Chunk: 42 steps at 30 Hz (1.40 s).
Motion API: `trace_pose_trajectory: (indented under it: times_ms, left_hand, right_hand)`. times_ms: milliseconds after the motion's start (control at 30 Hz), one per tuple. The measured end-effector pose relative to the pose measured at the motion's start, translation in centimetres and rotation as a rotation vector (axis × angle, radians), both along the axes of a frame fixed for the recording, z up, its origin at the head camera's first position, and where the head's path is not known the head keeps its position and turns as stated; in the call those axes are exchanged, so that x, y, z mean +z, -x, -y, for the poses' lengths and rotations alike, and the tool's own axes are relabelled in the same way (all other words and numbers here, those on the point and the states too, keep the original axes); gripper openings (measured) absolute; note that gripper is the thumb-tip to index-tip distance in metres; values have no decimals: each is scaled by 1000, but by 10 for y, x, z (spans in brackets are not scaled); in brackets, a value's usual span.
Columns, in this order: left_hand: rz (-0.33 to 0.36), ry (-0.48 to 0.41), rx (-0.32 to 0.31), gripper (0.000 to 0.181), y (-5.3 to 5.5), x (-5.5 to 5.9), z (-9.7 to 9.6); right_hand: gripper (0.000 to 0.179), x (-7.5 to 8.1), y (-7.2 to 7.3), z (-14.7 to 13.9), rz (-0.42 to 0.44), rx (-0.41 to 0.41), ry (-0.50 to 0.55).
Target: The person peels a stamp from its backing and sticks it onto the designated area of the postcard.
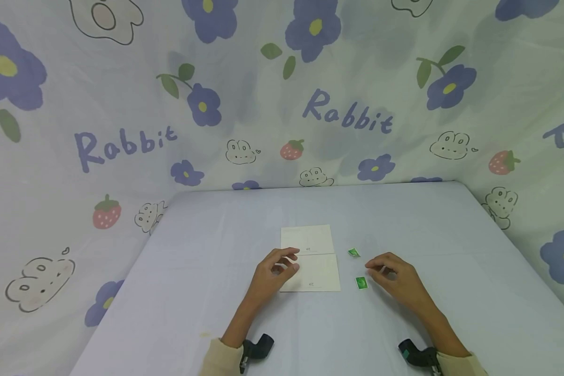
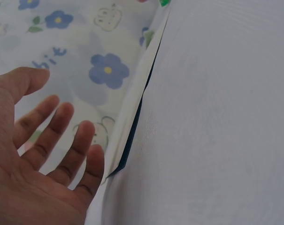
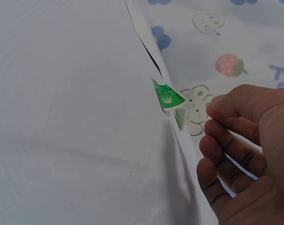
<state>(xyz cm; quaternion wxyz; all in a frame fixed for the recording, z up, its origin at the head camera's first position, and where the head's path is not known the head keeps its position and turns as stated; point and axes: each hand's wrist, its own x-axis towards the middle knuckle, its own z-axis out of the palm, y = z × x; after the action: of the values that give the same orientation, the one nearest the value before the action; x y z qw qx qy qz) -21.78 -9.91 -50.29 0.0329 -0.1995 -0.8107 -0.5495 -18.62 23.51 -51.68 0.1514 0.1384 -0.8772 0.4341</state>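
Note:
Two cream cards, a far postcard (image 1: pixel 310 237) and a near postcard (image 1: pixel 317 274), lie flat one behind the other on the white table. My left hand (image 1: pixel 273 271) hovers over their left edge, fingers loosely bent and holding nothing; its palm and spread fingers show in the left wrist view. To the right of the cards lie two small green stamps, a curled far stamp (image 1: pixel 353 253) and a flatter near stamp (image 1: pixel 361 283). Beside them is my right hand (image 1: pixel 397 277), thumb and fingertips close together. Nothing shows between its fingers in the right wrist view (image 3: pixel 247 154).
The white cloth-covered table (image 1: pixel 192 235) spreads around the cards. Behind and beside it hangs a curtain (image 1: pixel 254 104) printed with flowers, rabbits and strawberries. A dark camera mount (image 1: pixel 258 347) is strapped at the left wrist and another camera mount (image 1: pixel 418 355) at the right.

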Motion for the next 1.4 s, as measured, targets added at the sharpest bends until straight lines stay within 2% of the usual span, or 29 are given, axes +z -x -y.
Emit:
trace_pose_trajectory:
  times_ms: [567, 633, 833, 933, 1033, 1233, 1400]
  left_hand:
    - [16, -6, -3, 36, -2, 2, -6]
    - [21, -9, 1, 36, -5, 7, -8]
    - [40, -21, -14, 34, -19, 34, -11]
    - [42, -16, -19, 34, -21, 38, -11]
    - [41, -10, -22, 34, -17, 31, -10]
    - [27, 3, -18, 35, -5, 4, -8]
    - [24, -2, -32, 35, -2, -1, -5]
  right_hand:
    - [16, 2, 0, 1, 11, 3, -28]
    - [16, 1, 0, 1, 5, 7, -30]
    - [17, 1, 0, 2, -10, 24, -19]
    - [17, 2, 0, 2, 7, 21, -22]
    - [16, 3, -1, 2, 36, 20, -28]
    - [16, 2, -1, 0, 47, 28, -41]
    - [16, 1, -1, 0, 29, 43, -38]
